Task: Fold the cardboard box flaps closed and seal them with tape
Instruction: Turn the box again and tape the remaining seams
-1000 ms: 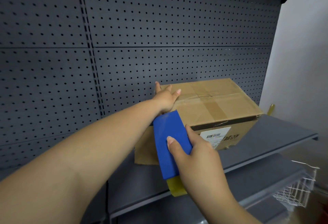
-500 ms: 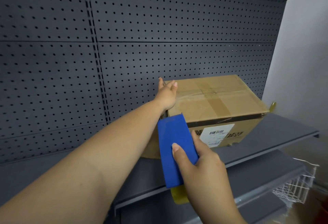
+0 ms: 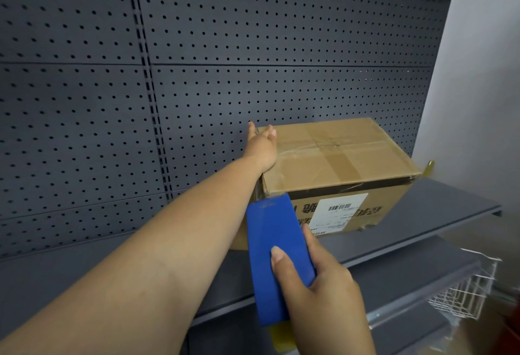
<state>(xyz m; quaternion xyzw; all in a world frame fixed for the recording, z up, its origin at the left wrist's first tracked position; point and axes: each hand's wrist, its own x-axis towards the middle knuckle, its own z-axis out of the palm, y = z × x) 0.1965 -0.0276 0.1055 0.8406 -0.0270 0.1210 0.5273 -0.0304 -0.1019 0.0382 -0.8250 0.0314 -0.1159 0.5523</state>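
A brown cardboard box [image 3: 337, 158] stands on a grey shelf [image 3: 436, 208], its top flaps folded flat with old tape strips crossing them and a white barcode label on its front. My left hand [image 3: 263, 145] lies flat on the top's left end, fingers straight and pointing away. My right hand [image 3: 318, 284] grips a blue tape dispenser [image 3: 277, 256], whose front edge sits at the box's near left top corner. A yellowish tape roll [image 3: 281, 337] shows below the dispenser.
Dark grey pegboard [image 3: 253, 45] backs the shelf. A lower shelf [image 3: 394, 284] sits beneath, and a white wire basket [image 3: 464, 295] hangs at the lower right. A pale wall [image 3: 484, 73] stands to the right. A small yellow object [image 3: 429, 167] peeks from behind the box.
My left hand slid from the box's near left corner toward the back along the top's left end. The blue tape dispenser stayed at the near left corner; the view shifted slightly.
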